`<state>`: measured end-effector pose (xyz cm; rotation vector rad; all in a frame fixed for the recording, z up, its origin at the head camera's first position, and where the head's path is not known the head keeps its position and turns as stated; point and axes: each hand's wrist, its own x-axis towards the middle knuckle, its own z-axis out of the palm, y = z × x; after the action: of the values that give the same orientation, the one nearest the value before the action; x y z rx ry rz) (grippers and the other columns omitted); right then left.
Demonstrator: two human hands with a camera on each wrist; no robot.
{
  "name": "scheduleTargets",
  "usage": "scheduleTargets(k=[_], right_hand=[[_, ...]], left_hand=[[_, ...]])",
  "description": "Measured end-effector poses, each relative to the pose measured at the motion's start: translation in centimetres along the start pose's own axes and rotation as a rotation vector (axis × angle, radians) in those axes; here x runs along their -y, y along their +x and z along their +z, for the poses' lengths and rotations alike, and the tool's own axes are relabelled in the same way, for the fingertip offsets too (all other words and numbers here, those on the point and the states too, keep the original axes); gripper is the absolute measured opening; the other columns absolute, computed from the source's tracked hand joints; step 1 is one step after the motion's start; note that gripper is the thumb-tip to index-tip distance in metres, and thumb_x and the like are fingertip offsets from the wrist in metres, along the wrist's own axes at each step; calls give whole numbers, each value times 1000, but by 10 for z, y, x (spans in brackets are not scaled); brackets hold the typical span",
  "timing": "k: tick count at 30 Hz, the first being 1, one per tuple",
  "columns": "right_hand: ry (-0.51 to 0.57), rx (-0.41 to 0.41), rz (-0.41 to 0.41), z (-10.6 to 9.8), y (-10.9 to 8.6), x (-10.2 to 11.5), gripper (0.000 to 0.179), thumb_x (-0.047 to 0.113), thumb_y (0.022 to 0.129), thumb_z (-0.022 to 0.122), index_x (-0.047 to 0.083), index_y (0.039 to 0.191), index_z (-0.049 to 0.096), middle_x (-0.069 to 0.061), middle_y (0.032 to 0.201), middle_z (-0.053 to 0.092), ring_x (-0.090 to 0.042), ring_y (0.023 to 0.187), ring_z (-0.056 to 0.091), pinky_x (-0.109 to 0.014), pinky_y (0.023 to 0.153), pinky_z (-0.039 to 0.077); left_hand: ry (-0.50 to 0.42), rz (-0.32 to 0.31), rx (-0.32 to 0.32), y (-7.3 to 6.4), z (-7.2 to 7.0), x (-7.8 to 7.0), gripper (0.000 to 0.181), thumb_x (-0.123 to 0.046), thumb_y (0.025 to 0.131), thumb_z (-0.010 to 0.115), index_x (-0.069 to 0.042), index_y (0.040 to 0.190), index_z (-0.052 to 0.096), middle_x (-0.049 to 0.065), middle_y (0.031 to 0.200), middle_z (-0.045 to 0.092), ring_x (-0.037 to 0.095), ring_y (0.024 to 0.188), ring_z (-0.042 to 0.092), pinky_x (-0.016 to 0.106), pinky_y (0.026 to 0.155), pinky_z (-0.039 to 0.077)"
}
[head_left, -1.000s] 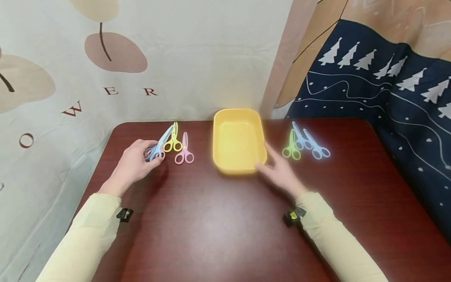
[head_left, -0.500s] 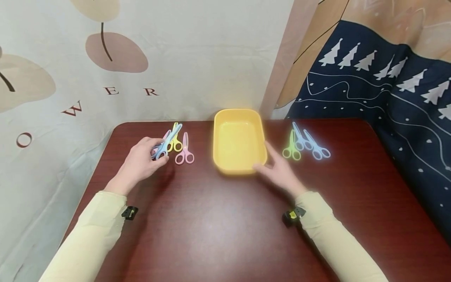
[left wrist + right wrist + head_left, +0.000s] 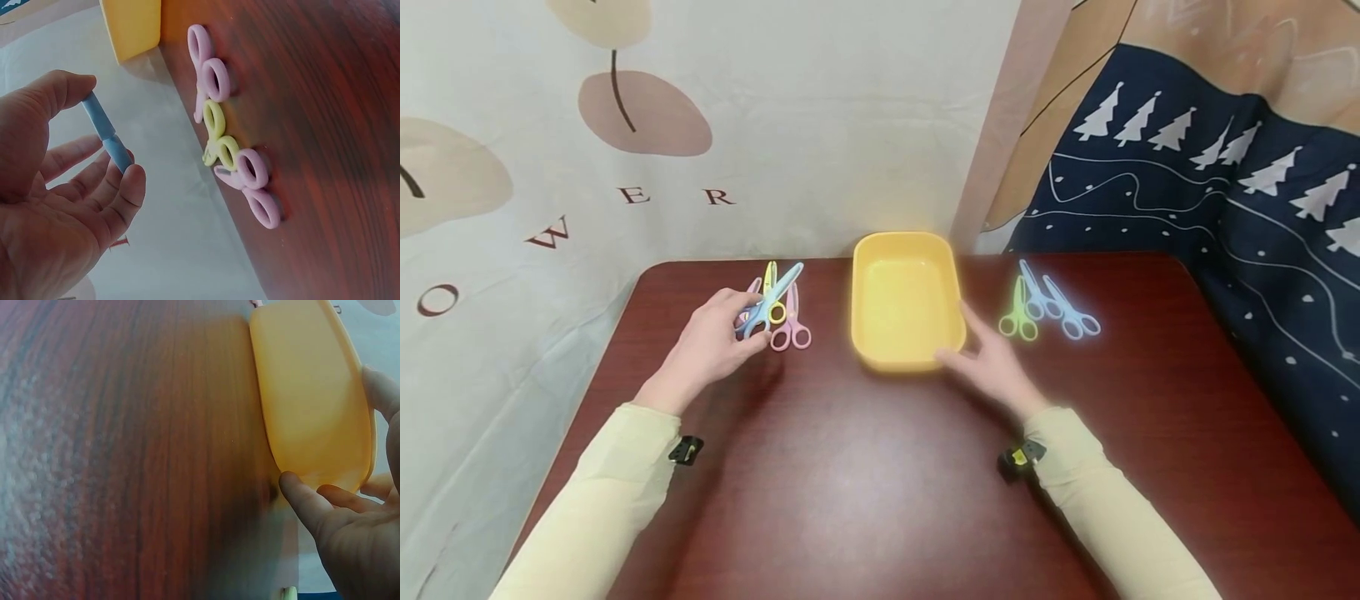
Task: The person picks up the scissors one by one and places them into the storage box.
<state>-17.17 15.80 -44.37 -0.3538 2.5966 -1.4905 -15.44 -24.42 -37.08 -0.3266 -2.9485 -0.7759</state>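
Observation:
Thumb and fingers of my left hand (image 3: 718,337) pinch a pair of light blue scissors (image 3: 780,288) by the handles, blades pointing up and right. In the left wrist view the blue scissors (image 3: 100,119) show edge-on, above the table. Just behind them lie yellow scissors (image 3: 770,277) and two pink pairs, one of which, the nearer pink scissors (image 3: 792,327), sits to the right. At the yellow tray's (image 3: 906,358) front right corner rests my right hand (image 3: 996,367), thumb in front and nearly straight fingers along the side. The right wrist view shows its fingertips touching the tray (image 3: 312,394).
Right of the tray lie green scissors (image 3: 1018,321) and two blue pairs, the outer blue scissors (image 3: 1072,312) among them. All this stands on a dark red-brown table (image 3: 850,467), whose far edge meets a pale printed cloth (image 3: 820,125).
My left hand has moved right with the blue scissors, uncovering pink scissors behind it. The blades now pass in front of the yellow pair. My right hand stays at the tray.

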Motion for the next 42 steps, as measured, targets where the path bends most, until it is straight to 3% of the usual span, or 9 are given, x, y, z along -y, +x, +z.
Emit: scheduleTargets(k=[9,15,18,21,24,28,31,38,42], right_hand=[[5,-2,19,1,0,-1,98,46,88,81,33,165,21,2,168,29,-25,151,34,-46,120,33],[12,-5,21,1,0,-1,98,45,87,81,34,164,22,2,168,28,-25,151,36,-46,119,35],[16,-5,19,1,0,-1,98,42,88,81,33,164,22,2,168,28,-25,150,38,-44,118,37],[28,-5,17,1,1,-1,98,40,88,82,33,165,22,2,168,27,-25,149,39,-42,116,39],[31,-5,17,1,1,-1,98,41,88,82,33,165,22,2,168,27,-25,149,39,-43,116,39],[20,-6,23,1,0,-2,98,45,87,81,34,164,22,2,168,27,-26,150,36,-45,119,35],[12,-6,24,1,0,-2,99,47,87,81,34,164,21,2,168,27,-26,151,34,-46,120,33],[19,-4,31,1,0,-3,98,47,87,81,36,164,22,4,168,27,-24,152,34,-45,120,33],[27,-1,32,0,0,-3,99,49,86,81,36,164,22,4,168,27,-24,151,34,-45,120,33]], left_hand=[[-20,45,-13,5,5,-11,46,-14,87,76,1,130,64,17,109,57,30,90,55,43,76,46],[-32,70,-5,10,7,-16,45,-13,87,75,0,129,64,20,111,59,43,116,56,50,86,48],[-46,76,6,12,9,-18,46,-12,88,74,1,131,63,23,111,59,45,119,55,53,91,49],[-56,84,16,13,11,-21,49,-11,89,73,3,134,61,22,110,59,45,122,55,54,107,45],[-49,72,25,15,12,-25,52,-15,89,74,1,137,60,20,117,61,46,131,51,59,103,47],[-50,94,25,19,16,-29,48,-17,87,74,-1,131,63,20,126,62,43,135,49,58,114,37],[-60,141,15,22,19,-31,44,-14,85,72,2,126,64,21,120,63,39,122,56,55,125,16],[-28,143,17,27,25,-39,42,-19,87,74,-3,124,66,12,104,61,30,94,58,53,101,41],[-60,130,44,29,28,-45,44,-18,88,76,-2,127,65,13,109,61,31,97,60,48,92,50]])
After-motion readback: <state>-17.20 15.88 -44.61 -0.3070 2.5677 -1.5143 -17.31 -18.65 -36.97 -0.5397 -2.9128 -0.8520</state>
